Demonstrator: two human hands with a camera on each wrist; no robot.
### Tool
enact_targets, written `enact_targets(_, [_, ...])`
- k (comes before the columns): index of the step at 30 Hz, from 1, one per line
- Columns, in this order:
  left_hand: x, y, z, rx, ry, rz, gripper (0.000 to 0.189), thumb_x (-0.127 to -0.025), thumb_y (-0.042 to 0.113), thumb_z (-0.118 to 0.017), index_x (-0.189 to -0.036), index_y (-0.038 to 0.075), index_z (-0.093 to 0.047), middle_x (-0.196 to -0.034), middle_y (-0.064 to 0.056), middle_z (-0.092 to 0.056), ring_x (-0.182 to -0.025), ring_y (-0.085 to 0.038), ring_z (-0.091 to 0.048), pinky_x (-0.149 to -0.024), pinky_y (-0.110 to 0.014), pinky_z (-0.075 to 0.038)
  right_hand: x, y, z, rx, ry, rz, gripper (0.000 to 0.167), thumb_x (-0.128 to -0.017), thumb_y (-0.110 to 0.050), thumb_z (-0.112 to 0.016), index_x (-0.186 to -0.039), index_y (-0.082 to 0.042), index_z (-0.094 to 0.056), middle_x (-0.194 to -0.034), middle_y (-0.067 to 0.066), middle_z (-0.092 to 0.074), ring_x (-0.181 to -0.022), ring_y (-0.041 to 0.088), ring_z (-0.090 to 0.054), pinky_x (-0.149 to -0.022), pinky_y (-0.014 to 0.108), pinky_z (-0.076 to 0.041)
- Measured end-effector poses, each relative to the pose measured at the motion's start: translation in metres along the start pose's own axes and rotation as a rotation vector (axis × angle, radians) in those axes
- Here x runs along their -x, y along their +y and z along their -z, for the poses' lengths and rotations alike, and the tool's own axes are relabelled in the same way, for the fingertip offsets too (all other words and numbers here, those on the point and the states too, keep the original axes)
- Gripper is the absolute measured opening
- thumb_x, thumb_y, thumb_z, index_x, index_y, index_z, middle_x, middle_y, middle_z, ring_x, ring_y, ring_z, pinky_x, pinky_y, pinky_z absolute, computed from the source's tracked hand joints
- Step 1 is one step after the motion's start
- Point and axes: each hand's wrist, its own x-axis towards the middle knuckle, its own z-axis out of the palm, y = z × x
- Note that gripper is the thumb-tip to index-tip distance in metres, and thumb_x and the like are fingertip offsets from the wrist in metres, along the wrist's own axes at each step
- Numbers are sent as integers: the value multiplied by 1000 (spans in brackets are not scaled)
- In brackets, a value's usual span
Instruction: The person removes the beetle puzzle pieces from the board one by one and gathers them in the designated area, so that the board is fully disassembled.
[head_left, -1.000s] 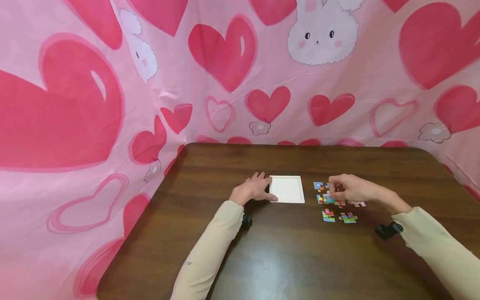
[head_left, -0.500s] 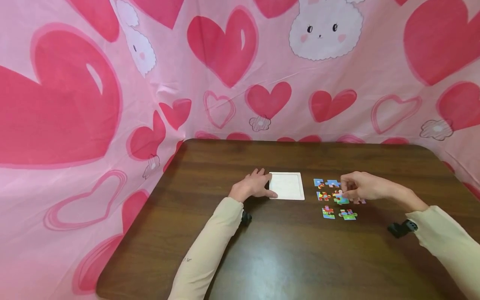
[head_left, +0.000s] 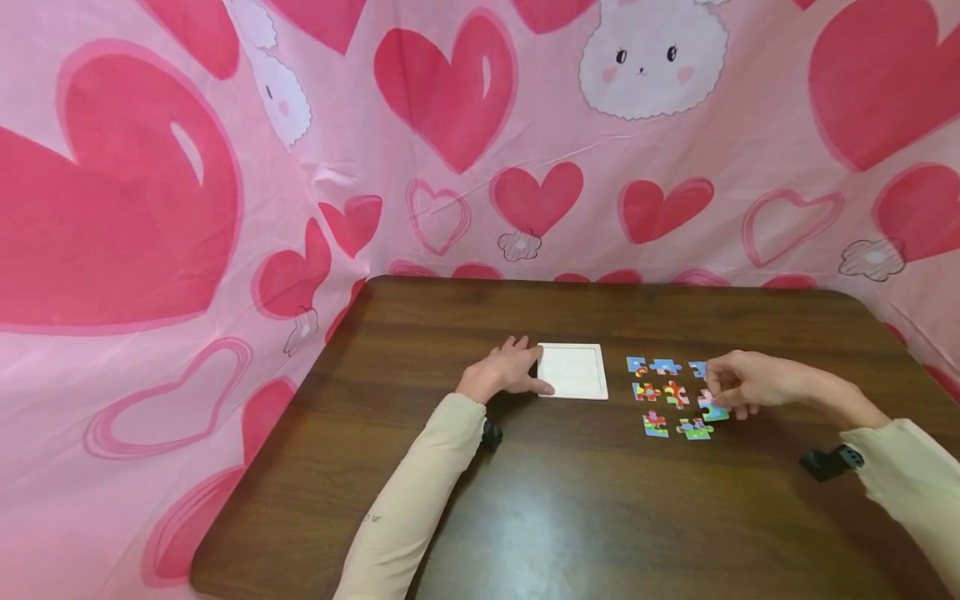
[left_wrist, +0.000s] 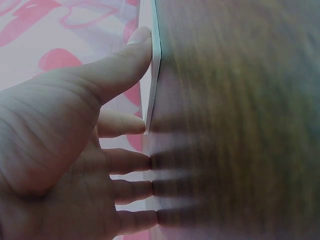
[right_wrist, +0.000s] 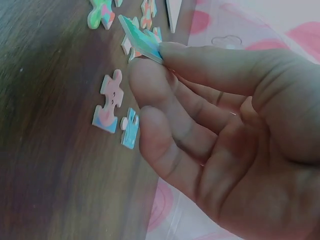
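My left hand (head_left: 506, 371) rests by the left side of a shallow white puzzle tray (head_left: 574, 372), fingers spread. In the left wrist view the thumb (left_wrist: 122, 65) lies over the tray's edge, with the other fingers straight and their tips down at the table. My right hand (head_left: 765, 383) pinches a green-and-blue jigsaw piece (right_wrist: 140, 41) between thumb and fingertips. The piece is tilted and held above the table in the right wrist view. Below the hand lie a pink jigsaw piece (right_wrist: 109, 100) and a light blue jigsaw piece (right_wrist: 130, 129).
Several loose jigsaw pieces lie in loose rows right of the tray, among them a blue corner piece (head_left: 636, 365), a red-and-orange piece (head_left: 677, 394) and a green-bottomed piece (head_left: 696, 429). The brown wooden table (head_left: 480, 500) meets a pink heart-print cloth (head_left: 450, 225) behind.
My right hand has moved right with the green-and-blue jigsaw piece, uncovering pieces in the upper and middle rows. The left hand has stayed at the tray. The head view has tipped slightly.
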Motion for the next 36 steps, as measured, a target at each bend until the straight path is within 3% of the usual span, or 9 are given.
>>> enact_targets(17, [0, 0, 0, -3, 2, -3, 87, -86, 59, -66, -155, 21, -31, -165, -10, -20, -153, -32, -14, -123, -50, -18, 8, 23, -3, -109, -127, -50, 15, -90, -11, -67, -86, -2, -55, -67, 1, -59, -53, 13, -62, -46, 29, -51])
enact_targets(28, [0, 1, -1, 7, 0, 1, 87, -85, 59, -66, -155, 21, -31, -165, -10, -20, -153, -32, -13, -123, -50, -17, 8, 35, -7, -160, -136, -24, 22, -90, -12, -68, -83, 2, -53, -63, -4, -55, -50, 6, -56, -43, 24, -48])
enact_targets(36, [1, 0, 0, 19, 1, -1, 86, -86, 57, -66, -155, 21, -31, -165, -11, -19, -153, -32, -13, -123, -51, -17, 6, 35, -9, -156, -117, -78, 25, -86, -7, -72, -77, 2, -50, -64, -4, -49, -47, 3, -44, -42, 16, -39])
